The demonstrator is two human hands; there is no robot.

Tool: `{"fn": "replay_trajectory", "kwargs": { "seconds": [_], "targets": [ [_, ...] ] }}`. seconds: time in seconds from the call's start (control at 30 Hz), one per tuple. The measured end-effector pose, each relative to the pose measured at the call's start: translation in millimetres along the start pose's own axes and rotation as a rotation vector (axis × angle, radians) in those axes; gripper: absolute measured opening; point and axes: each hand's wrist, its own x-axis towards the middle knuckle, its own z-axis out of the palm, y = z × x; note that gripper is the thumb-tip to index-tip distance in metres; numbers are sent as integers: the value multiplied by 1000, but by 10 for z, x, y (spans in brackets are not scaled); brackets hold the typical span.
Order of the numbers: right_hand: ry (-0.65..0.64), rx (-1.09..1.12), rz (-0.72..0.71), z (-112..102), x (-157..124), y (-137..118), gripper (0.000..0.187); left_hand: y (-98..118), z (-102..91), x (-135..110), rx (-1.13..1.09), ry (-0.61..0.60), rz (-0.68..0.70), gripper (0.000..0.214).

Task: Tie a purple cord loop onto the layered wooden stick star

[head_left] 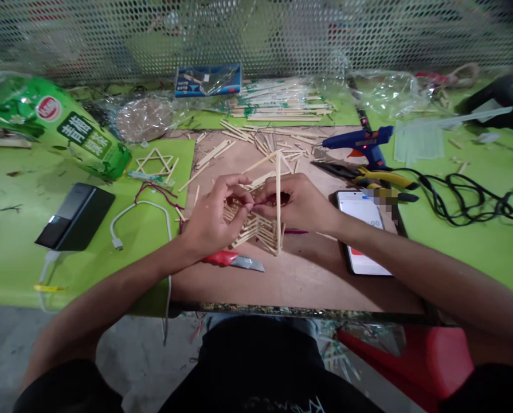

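A star-shaped stack of thin wooden sticks [258,234] stands on the brown board, with taller sticks rising to a peak on its right side. Over its middle, my left hand [219,217] pinches a dark purple cord [261,203] between thumb and forefinger. My right hand [302,201] reaches in behind an upright stick and holds the same cord, its fingertips closed and almost touching the left ones. Part of the stack is hidden by my fingers. A red-handled knife [247,263] lies just below the stack, close to my left wrist.
Pliers [363,174], a blue glue gun [359,141] with black cable, and a phone [361,229] lie right. Left are a green bottle [54,117], a power bank [78,215] and a flat stick star [155,165]. Loose sticks [282,106] lie behind, before a perforated metal screen [256,40].
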Motion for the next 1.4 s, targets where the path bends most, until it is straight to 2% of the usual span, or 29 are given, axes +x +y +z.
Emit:
{"fn": "replay_trajectory", "kwargs": {
  "seconds": [0.23,0.5,0.67,0.83,1.03,1.1,1.23,1.4],
  "targets": [
    [0,15,18,9,5,-31,14,104,-20,-31,201,-3,-89,53],
    [-14,26,13,-25,22,-15,11,110,-7,-39,228,21,-127,47],
    [-86,21,-19,-118,45,13,16,105,0,-20,187,28,-120,47],
    [-133,-49,-123,-221,53,7,20,109,12,5,161,19,-138,49],
    [-286,13,-131,-271,69,-51,18,118,1,17,189,-11,-125,52],
    [-255,37,-135,-240,67,-46,17,116,-5,21,196,-20,-117,52],
    [-106,67,-164,-137,54,-3,15,82,-16,22,162,-40,-96,55],
    [-17,33,-107,-77,42,7,16,29,-23,6,103,-81,-87,55]
  ]
}}
